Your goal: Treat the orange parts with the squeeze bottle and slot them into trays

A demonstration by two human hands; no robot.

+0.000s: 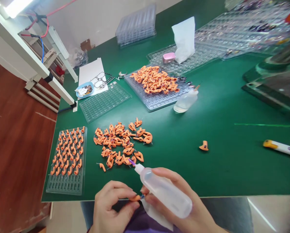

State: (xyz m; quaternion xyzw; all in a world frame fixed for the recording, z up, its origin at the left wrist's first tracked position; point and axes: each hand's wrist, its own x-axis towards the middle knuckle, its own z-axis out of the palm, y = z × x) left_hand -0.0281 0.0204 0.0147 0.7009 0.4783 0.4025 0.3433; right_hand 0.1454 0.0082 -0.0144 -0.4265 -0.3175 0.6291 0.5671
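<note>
Between the thumb and forefinger of my left hand (114, 202) is a small orange plastic part (135, 198) with a dark bit at its right end. My right hand (181, 194) holds a translucent squeeze bottle (165, 192), its purple tip pointing up and left. The same hand's fingertips meet the orange part's dark end, and a white tissue (156, 215) hangs below them. Just beyond my hands lies a loose pile of orange parts (120, 139). To the left, a clear tray (64, 184) carries rows of similar parts. One orange piece (204, 146) lies alone at the right.
A stacked tray (152, 105) bears a heap of orange parts. Beside it leans a second bottle (185, 102). Around these are a green-looking clear tray (104, 100), a blue dish (83, 94), a white-and-yellow pen (282, 147) and stacked clear trays (136, 26). A white frame post (33, 55) stands left.
</note>
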